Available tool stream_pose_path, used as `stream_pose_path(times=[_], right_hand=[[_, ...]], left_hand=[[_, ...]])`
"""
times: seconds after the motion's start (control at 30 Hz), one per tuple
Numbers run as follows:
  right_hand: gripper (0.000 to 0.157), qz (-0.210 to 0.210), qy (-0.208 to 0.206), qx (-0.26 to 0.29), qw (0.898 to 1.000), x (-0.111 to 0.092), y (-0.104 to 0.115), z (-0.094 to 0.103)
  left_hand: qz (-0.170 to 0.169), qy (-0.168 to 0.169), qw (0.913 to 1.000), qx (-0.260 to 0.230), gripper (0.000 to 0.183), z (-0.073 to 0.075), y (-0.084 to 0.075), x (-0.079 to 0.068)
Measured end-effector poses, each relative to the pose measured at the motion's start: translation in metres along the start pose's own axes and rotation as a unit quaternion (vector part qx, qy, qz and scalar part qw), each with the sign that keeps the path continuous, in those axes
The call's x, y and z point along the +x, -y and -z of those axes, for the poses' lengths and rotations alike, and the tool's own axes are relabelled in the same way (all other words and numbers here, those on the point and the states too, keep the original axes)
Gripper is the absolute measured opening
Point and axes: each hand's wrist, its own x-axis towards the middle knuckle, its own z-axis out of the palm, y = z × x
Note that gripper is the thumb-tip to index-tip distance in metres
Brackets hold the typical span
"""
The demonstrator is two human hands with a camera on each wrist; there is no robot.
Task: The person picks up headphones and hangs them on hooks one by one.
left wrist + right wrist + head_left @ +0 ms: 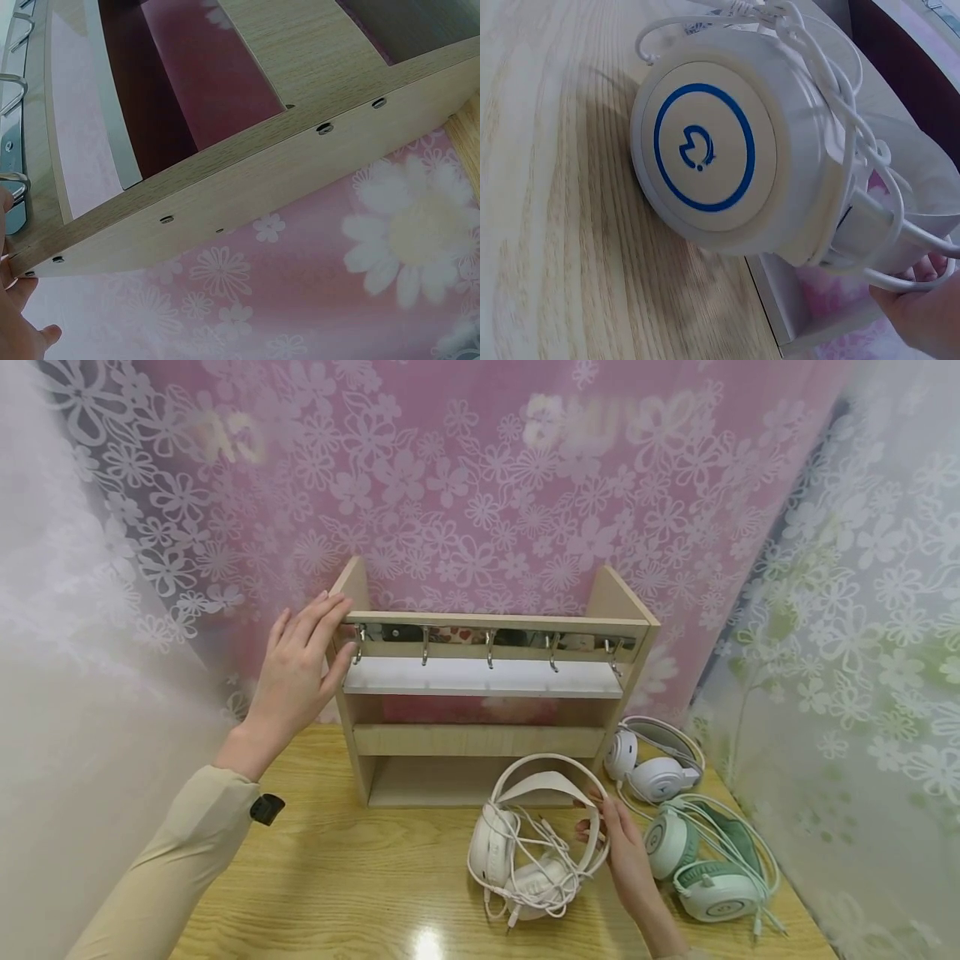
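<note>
White headphones (491, 852) with a white cable wound loosely about them are upright above the tabletop, in front of a light wooden rack (480, 741). My right hand (626, 856) grips their headband at its right side. In the right wrist view one round ear cup (705, 154) with a blue ring fills the middle, and part of the hand (926, 311) shows at the edge. My left hand (296, 664) rests on the rack's upper left corner, its fingers fairly straight and the thumb at the front. Several metal hooks (490, 650) line the rack's top rail.
Right of the rack lie other white headphones (660, 777). Nearer the front are green and white headphones (723, 889) with a green cable. The wooden table (330, 877) stands against a pink flowered curtain (465, 485), with pale sheets at both sides.
</note>
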Motion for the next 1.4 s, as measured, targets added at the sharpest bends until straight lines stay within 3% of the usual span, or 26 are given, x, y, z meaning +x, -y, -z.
stream_pose_path(times=[0.47, 1.03, 1.23, 1.4], right_hand=[[0.052, -0.004, -0.065, -0.006, 0.998, 0.009, 0.004, -0.015], [0.047, 0.015, -0.082, -0.032, 0.996, 0.017, 0.010, -0.020], [0.040, 0.047, -0.077, -0.052, 0.995, 0.018, 0.022, -0.022], [0.044, 0.068, -0.071, -0.054, 0.994, 0.020, 0.031, -0.022]], left_hand=[[0.000, 0.007, 1.0000, 0.003, 0.053, 0.001, -0.001, 0.000], [0.000, 0.014, 0.9999, 0.004, 0.051, 0.004, 0.000, 0.002], [0.002, 0.029, 0.9995, 0.015, 0.051, 0.008, 0.003, 0.003], [-0.006, 0.039, 0.9991, 0.017, 0.048, 0.012, 0.007, 0.005]])
